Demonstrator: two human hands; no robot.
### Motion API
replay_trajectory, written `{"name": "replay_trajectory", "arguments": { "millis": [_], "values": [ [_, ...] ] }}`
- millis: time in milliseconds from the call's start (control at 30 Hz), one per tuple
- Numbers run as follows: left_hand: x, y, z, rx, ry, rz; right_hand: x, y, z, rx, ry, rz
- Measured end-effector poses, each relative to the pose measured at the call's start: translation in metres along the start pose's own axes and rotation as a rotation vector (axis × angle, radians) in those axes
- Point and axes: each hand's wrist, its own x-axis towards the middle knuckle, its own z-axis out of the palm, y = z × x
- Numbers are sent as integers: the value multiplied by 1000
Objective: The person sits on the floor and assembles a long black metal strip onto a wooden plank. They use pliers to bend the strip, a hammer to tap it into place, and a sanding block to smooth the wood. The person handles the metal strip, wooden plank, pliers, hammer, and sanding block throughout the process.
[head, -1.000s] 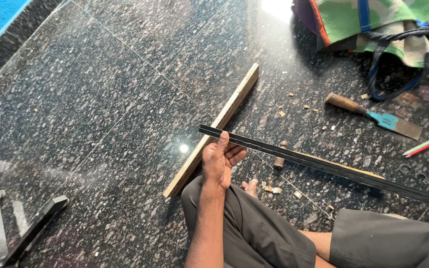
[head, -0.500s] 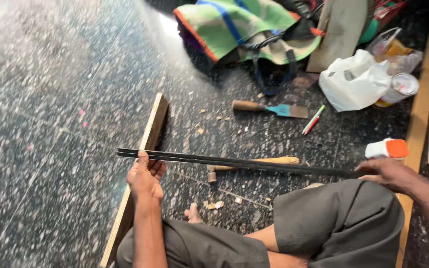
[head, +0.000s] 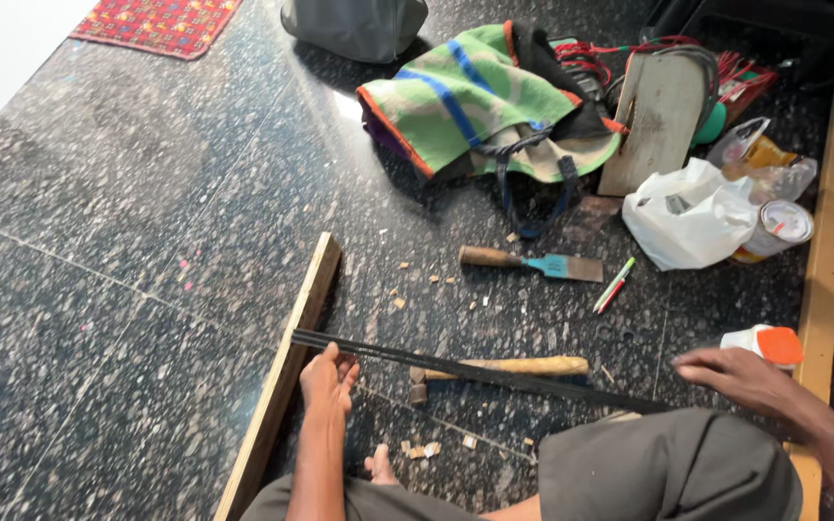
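A long thin black strip [head: 494,371] lies slanted across the dark speckled floor in front of my crossed legs. My left hand [head: 328,381] grips it near its left end, right beside a pale wooden plank [head: 287,371]. The strip's right end runs behind my grey-clad knee [head: 668,463]. My right hand [head: 740,374] hovers over that knee with fingers stretched out and nothing in it, next to a white glue bottle with an orange cap [head: 766,344]. A hammer with a wooden handle [head: 509,368] lies under the strip.
A chisel with a wooden handle [head: 531,263], a red-green pencil [head: 614,285] and wood chips lie further out. Behind are a striped green bag [head: 480,96], a white plastic bag [head: 692,217], a tin [head: 782,225] and a wooden board [head: 658,116]. A long batten [head: 827,260] runs along the right.
The view has swung right and up, bringing the bags and my right hand into sight. My right hand has left the strip's right end and now hovers beside it.
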Motion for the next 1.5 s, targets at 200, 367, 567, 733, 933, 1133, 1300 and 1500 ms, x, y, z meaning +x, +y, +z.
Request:
{"name": "replay_trajectory", "arguments": {
  "millis": [200, 367, 567, 733, 933, 1133, 1300, 1500],
  "values": [
    [-51, 11, 33, 420, 164, 830, 108, -168, -5, 678, 102, -198],
    [-77, 41, 106, 708, -138, 753, 251, -296, -52, 1330, 376, -178],
    [-29, 60, 236, 805, -501, 1335, 282, -396, -51, 1265, 333, -486],
    [13, 92, 324, 659, -410, 1334, 213, -402, -30, 821, 215, -839],
    [-1, 170, 323, 626, -636, 1385, 219, -341, -37, 47, 695, -686],
    [-34, 212, 330, 610, -872, 967, 286, -308, 1, -875, 943, -478],
    [-40, 216, 335, 593, -931, 1202, 275, -284, 8, -577, 446, -662],
    [-44, 192, 349, 310, -1119, 809, 225, -281, 54, -739, 189, -775]
  ]
}}
